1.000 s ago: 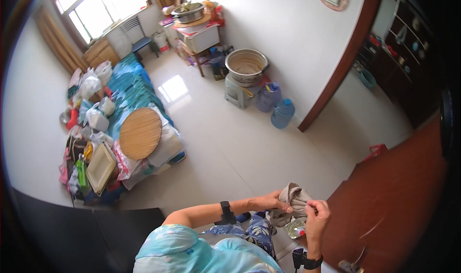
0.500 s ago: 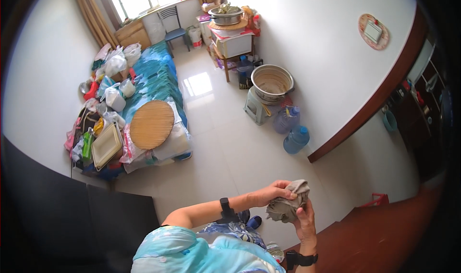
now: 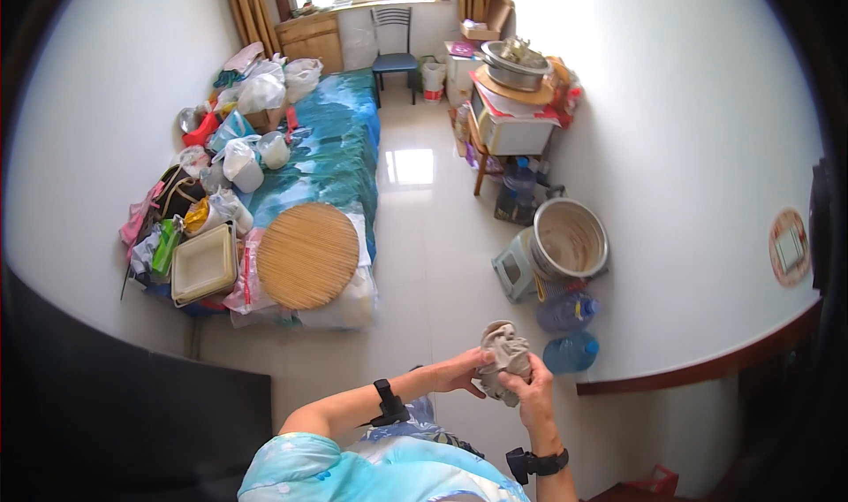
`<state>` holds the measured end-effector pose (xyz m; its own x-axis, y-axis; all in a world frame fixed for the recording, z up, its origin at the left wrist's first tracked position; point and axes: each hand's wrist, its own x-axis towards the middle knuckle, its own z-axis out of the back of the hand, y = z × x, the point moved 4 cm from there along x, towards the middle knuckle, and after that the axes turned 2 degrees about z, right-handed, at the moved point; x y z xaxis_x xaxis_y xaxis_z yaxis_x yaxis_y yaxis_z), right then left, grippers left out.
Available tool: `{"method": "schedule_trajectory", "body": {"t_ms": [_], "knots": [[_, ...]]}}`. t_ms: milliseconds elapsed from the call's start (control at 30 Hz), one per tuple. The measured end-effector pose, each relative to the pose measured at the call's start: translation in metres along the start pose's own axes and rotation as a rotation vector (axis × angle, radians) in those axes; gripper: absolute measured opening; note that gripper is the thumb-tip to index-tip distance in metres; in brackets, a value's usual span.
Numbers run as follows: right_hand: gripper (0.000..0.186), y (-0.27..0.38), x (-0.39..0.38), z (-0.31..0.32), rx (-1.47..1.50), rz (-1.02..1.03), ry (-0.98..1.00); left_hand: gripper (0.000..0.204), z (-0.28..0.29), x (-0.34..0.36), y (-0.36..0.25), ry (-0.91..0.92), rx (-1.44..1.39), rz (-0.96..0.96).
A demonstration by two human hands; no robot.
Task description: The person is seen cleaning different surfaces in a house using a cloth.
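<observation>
Cloth, greyish beige, soft and crumpled, is gripped in the air between the person's two bare hands in the head view, above the pale tiled floor and to the right of the bed's near right corner. The left hand pinches its left edge; the right hand clasps its lower right side, thumb across the front. Each wrist wears a black strap: one on the left, one on the right.

On the near edge of the bed with a blue-green patterned cover lies a round tan slatted mat; at its near left corner leans a cream rectangular tray. White plastic bags crowd the left edge.

Beyond the hands, two bluish plastic water jugs stand beside a grey-green plastic stool bearing a wide metal basin. Farther back, a round metal pot sits atop the stack on a wooden-legged desk.
</observation>
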<state>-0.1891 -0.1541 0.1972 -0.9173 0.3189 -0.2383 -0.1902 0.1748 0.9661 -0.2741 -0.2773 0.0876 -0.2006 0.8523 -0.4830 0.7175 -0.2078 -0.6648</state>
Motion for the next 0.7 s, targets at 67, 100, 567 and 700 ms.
{"method": "schedule_trajectory", "body": {"t_ms": [67, 100, 567, 700], "knots": [[0.046, -0.004, 0.047, -0.030, -0.147, 0.016, 0.144, 0.085, 0.033, -0.006, -0.033, 0.174, -0.203, -0.096], [0.048, -0.002, 0.068, -0.046, -0.173, 0.016, 0.179, 0.071, 0.047, -0.014, -0.060, 0.133, -0.273, -0.165], [0.067, 0.026, 0.367, -0.108, -0.277, 0.085, 0.275, 0.041, 0.260, 0.063, -0.249, -0.295, -0.518, -0.374], [0.045, 0.062, 0.480, -0.112, -0.528, 0.284, 0.193, 0.035, 0.339, 0.072, -0.320, -0.414, -0.541, -0.415]]}}
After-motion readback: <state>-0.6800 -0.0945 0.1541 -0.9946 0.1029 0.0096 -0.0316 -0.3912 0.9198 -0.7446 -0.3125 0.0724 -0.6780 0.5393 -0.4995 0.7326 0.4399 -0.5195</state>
